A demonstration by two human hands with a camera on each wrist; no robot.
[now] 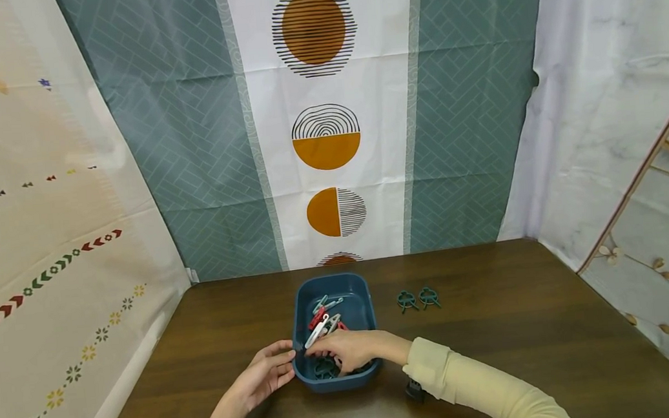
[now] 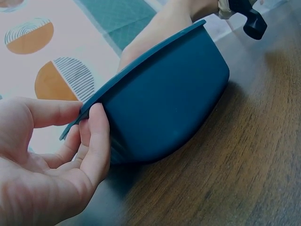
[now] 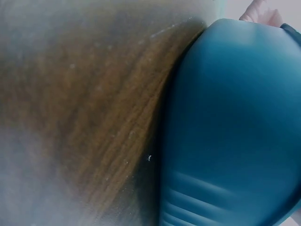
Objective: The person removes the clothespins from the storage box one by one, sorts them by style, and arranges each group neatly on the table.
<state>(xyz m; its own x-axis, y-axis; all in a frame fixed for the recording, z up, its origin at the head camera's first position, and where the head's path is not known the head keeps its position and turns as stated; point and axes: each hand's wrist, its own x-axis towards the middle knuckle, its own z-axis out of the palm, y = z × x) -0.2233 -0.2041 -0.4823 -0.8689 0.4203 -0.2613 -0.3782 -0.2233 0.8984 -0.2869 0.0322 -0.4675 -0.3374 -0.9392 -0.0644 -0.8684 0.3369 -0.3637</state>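
A blue plastic tub (image 1: pixel 356 311) stands on the table, holding a white clothes peg (image 1: pixel 317 331), red pegs (image 1: pixel 317 318), pale green pegs (image 1: pixel 333 303) and dark green ring-shaped clips (image 1: pixel 325 367). At the tub's left rim, my left hand (image 1: pixel 261 376) pinches the edge, with fingertips against the outer wall (image 2: pixel 160 103). My right hand (image 1: pixel 350 349) reaches over the right side into the near half, fingers down among the dark green clips. Its fingertips are hidden, so I cannot tell whether they grip one. The right wrist view shows mostly the tub's outside (image 3: pixel 235 117).
Two dark green ring-shaped clips (image 1: pixel 418 299) lie side by side on the brown wooden table (image 1: pixel 511 326), right of the tub. Patterned cloths (image 1: pixel 335 131) hang behind the table and at both sides. A black wrist device (image 1: pixel 414 390) hangs under the right sleeve.
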